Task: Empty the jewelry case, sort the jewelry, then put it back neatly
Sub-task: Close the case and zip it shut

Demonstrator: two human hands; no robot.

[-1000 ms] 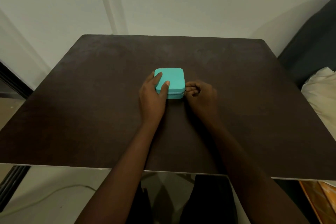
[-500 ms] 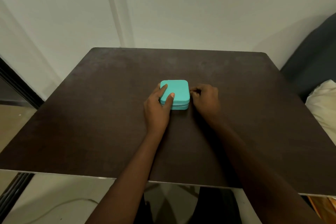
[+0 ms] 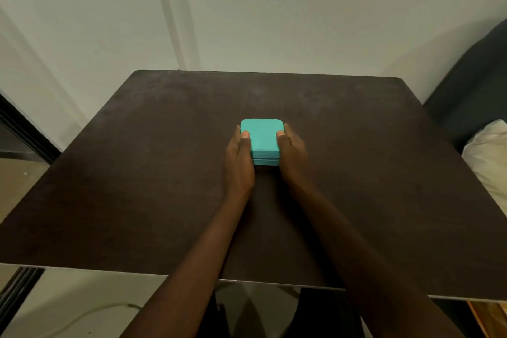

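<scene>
- Both hands clamp the case (image 3: 262, 137) from its two sides: the left hand (image 3: 239, 162) presses flat along the left wall, the right hand (image 3: 292, 155) along the right wall.
- Each thumb lies over the lid's top edge, the left thumb (image 3: 245, 136) near the left rim and the right thumb (image 3: 280, 135) near the right rim; the other fingers run forward along the sides, mostly hidden behind the case.
- Between the palms, the case is a small teal box, squarish with rounded corners and a matte, smooth skin.
- A thin seam runs across its near face, splitting lid from base; the lid sits shut.
- Under the grip, the case rests flat on the table (image 3: 137, 173), about mid-width.
- That table is a dark brown board, dull and faintly mottled, with rounded far corners and a pale thin near edge.
- Beyond the hands stands a plain off-white wall (image 3: 301, 8).
- Far to the right of the grip lies a soft, cream cushion (image 3: 491, 156) against dark upholstery.
</scene>
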